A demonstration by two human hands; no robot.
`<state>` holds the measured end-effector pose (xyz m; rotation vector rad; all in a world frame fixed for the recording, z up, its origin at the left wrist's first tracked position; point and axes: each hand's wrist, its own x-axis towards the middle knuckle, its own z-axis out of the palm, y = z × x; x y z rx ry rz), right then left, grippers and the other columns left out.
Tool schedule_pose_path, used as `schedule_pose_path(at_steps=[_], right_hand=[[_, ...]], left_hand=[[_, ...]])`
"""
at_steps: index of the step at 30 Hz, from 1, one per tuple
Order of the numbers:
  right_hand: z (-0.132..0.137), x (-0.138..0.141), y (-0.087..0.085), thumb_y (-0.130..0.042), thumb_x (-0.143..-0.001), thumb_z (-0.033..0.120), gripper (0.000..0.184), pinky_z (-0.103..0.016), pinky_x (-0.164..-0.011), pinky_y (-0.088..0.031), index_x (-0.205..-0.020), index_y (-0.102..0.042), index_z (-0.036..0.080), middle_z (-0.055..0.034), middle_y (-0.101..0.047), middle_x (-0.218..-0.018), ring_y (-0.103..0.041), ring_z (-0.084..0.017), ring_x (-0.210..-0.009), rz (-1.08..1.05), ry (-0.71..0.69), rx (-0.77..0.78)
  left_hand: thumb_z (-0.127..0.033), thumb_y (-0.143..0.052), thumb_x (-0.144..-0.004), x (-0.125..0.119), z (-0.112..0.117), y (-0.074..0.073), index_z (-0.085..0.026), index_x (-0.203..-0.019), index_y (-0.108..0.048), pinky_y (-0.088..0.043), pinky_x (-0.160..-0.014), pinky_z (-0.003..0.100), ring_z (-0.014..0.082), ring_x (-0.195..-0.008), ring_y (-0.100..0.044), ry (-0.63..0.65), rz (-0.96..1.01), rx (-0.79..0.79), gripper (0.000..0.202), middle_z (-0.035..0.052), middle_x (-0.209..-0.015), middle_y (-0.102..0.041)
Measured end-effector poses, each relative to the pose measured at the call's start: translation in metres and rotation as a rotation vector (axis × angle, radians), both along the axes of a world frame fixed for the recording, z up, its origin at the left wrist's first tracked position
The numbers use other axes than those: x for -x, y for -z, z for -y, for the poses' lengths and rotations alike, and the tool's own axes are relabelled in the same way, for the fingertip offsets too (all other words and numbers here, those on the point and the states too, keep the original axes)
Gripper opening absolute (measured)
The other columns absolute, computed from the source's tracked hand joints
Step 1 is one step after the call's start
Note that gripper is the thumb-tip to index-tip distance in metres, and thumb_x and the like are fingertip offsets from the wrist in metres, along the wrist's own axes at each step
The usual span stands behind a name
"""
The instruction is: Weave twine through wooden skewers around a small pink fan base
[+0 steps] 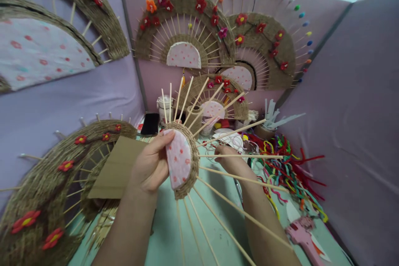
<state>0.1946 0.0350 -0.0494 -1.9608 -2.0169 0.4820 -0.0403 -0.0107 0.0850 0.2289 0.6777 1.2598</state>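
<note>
My left hand [156,162] grips the straight edge of a half-round fan frame [180,158], its thumb lying on the pink, red-dotted cloth centre. Twine is woven in a narrow band [195,153] round the curved edge. Bare wooden sticks [240,156] spread outward from that band, up, right and down. Behind the sticks, over the table, is my right hand [229,158], its fingers curled together. Thin pale strands loop near those fingertips; whatever they hold is too small to make out.
Finished woven fans [183,4] with felt flowers hang on the back partition. A twine cone [195,118], a lidded jar [165,108] and a black phone [150,124] stand behind. Coloured pipe cleaners [280,162] and a pink glue gun [302,237] lie right; cardboard [116,170] lies left.
</note>
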Motion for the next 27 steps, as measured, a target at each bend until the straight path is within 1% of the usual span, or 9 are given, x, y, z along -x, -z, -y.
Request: schedule_pose_path(at_steps=[3, 5, 7, 10, 14, 18, 21, 25, 27], right_hand=[[-0.012, 0.000, 0.004, -0.065, -0.066, 0.014, 0.062, -0.038, -0.092, -0.034, -0.126, -0.050, 0.017, -0.0176, -0.046, -0.132, -0.042, -0.031, -0.118, 0.120, 0.132, -0.099], [-0.019, -0.002, 0.013, -0.069, -0.064, 0.015, 0.077, -0.042, -0.096, -0.029, -0.135, -0.041, 0.020, -0.0181, -0.034, -0.142, -0.033, -0.035, -0.126, 0.165, 0.189, -0.111], [-0.024, -0.004, 0.024, -0.066, -0.069, 0.017, 0.065, -0.039, -0.092, -0.033, -0.131, -0.047, 0.022, -0.0171, -0.044, -0.135, -0.041, -0.032, -0.120, 0.189, 0.207, -0.083], [-0.027, -0.006, 0.030, -0.052, -0.081, 0.016, 0.027, -0.029, -0.076, -0.037, -0.105, -0.064, 0.016, -0.0138, -0.063, -0.101, -0.057, -0.022, -0.092, 0.197, 0.208, -0.052], [-0.021, -0.006, 0.005, -0.044, -0.084, 0.012, 0.023, -0.026, -0.066, -0.036, -0.086, -0.067, 0.013, -0.0112, -0.063, -0.083, -0.057, -0.018, -0.077, 0.197, 0.208, -0.132], [-0.002, 0.004, -0.042, -0.040, -0.085, 0.011, 0.026, -0.029, -0.072, -0.035, -0.089, -0.065, 0.014, -0.0124, -0.061, -0.090, -0.054, -0.021, -0.084, 0.195, 0.197, -0.291], [0.016, 0.020, -0.063, -0.039, -0.087, 0.012, 0.026, -0.029, -0.075, -0.037, -0.095, -0.063, 0.015, -0.0111, -0.062, -0.093, -0.054, -0.021, -0.087, 0.149, 0.129, -0.383], [0.037, 0.035, -0.059, -0.058, -0.078, 0.014, 0.022, -0.026, -0.072, -0.041, -0.098, -0.065, 0.021, -0.0038, -0.065, -0.088, -0.059, -0.018, -0.081, -0.054, -0.257, -0.027], [0.042, 0.035, -0.054, -0.066, -0.070, 0.012, 0.038, -0.029, -0.080, -0.042, -0.107, -0.063, 0.022, -0.0060, -0.065, -0.100, -0.060, -0.021, -0.092, -0.097, -0.283, 0.030]], left_hand=[[-0.002, -0.049, -0.081, -0.001, 0.002, 0.000, -0.012, -0.069, -0.065, -0.053, -0.057, 0.023, 0.0135, -0.056, -0.065, -0.003, -0.009, -0.015, 0.022, 0.0045, -0.063, -0.068], [-0.002, -0.049, -0.081, 0.000, 0.003, -0.001, -0.012, -0.069, -0.065, -0.053, -0.057, 0.023, 0.0137, -0.055, -0.065, -0.014, -0.022, -0.013, 0.022, 0.0045, -0.063, -0.068], [-0.002, -0.049, -0.080, 0.002, 0.003, -0.001, -0.012, -0.068, -0.064, -0.054, -0.057, 0.023, 0.0137, -0.056, -0.065, -0.021, -0.029, -0.014, 0.022, 0.0043, -0.063, -0.068], [-0.001, -0.050, -0.079, 0.003, 0.000, 0.000, -0.013, -0.069, -0.064, -0.055, -0.058, 0.023, 0.0138, -0.057, -0.066, -0.025, -0.023, -0.040, 0.021, 0.0041, -0.065, -0.069], [-0.001, -0.050, -0.080, 0.004, -0.003, 0.003, -0.012, -0.071, -0.064, -0.055, -0.057, 0.021, 0.0131, -0.058, -0.066, -0.031, -0.008, -0.092, 0.021, 0.0040, -0.065, -0.069], [-0.001, -0.049, -0.081, 0.005, -0.002, 0.001, -0.011, -0.072, -0.063, -0.055, -0.057, 0.020, 0.0121, -0.057, -0.065, -0.040, -0.010, -0.101, 0.020, 0.0036, -0.064, -0.068], [0.001, -0.049, -0.080, 0.007, 0.001, -0.003, -0.012, -0.070, -0.062, -0.054, -0.056, 0.019, 0.0111, -0.054, -0.064, -0.062, -0.016, -0.097, 0.020, 0.0022, -0.061, -0.066], [0.000, -0.052, -0.078, 0.008, 0.000, -0.002, -0.012, -0.070, -0.061, -0.054, -0.056, 0.019, 0.0103, -0.055, -0.064, -0.070, -0.034, -0.132, 0.017, 0.0011, -0.062, -0.066], [-0.001, -0.055, -0.076, 0.006, -0.002, 0.001, -0.012, -0.071, -0.061, -0.054, -0.056, 0.019, 0.0100, -0.056, -0.063, -0.041, -0.056, -0.161, 0.014, 0.0011, -0.064, -0.066]])
